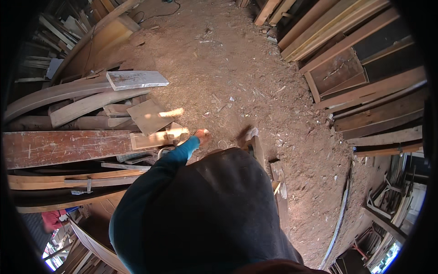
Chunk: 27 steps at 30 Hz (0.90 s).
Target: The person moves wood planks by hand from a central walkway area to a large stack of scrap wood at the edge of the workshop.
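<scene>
My left arm, in a teal sleeve, reaches forward. My left hand (202, 136) is low over the dirt floor, just right of a short pale wood block (157, 138) at the end of the lumber pile. The hand is small in view and partly sunlit, and its finger positions and anything in them cannot be made out. A thin square board (148, 114) leans on the pile beyond the block. My right hand is out of sight, hidden by my dark-clothed body. A pale shape, perhaps a foot (251, 132), shows ahead of my body beside a narrow upright piece of wood (258, 148).
A long scratched reddish plank (68, 148) and curved timbers (59, 98) are stacked to the left, topped by a grey board (137, 79). Boards and frames (356, 73) line the right side. Chips litter the dirt floor (237, 68). Red cloth (54, 220) shows at lower left.
</scene>
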Tool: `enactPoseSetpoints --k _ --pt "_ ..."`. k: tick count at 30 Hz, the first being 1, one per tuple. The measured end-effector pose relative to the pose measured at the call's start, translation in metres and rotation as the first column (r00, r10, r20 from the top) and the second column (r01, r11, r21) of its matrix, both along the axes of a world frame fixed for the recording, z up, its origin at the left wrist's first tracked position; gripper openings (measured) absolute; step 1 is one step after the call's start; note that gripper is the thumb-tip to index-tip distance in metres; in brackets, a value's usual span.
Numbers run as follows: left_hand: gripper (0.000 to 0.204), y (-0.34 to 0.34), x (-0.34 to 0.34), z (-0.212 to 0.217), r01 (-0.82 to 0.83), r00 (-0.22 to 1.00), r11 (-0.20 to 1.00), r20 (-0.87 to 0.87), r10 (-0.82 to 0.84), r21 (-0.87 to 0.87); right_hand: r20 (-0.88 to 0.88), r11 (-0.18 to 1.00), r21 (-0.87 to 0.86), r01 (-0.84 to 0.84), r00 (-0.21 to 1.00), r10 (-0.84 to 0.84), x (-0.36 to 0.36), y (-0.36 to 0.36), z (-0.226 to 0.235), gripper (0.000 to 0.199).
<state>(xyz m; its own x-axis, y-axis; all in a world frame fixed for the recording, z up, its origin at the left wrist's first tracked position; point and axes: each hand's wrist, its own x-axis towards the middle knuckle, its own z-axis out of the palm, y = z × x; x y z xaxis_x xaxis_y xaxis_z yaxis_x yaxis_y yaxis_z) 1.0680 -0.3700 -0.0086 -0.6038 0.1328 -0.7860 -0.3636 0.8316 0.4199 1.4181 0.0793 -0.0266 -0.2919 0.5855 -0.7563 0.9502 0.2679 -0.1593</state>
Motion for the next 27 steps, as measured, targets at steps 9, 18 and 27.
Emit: enactPoseSetpoints --k 9,18,27 --pt "0.044 -0.066 -0.190 -0.070 -0.260 0.952 0.946 -0.113 0.285 0.195 0.150 0.956 0.045 -0.289 0.948 0.280 -0.302 0.041 -0.030 0.059" --pt "0.033 -0.109 -0.142 -0.118 -0.712 0.692 0.702 0.168 0.702 -0.003 0.115 0.791 0.061 -0.609 0.791 0.601 -0.712 0.059 -0.011 0.061" --pt "0.023 -0.080 -0.352 -0.146 -0.996 0.017 0.058 0.507 0.862 -0.064 0.009 0.682 0.175 -0.710 0.694 0.720 -1.102 0.027 -0.003 0.062"
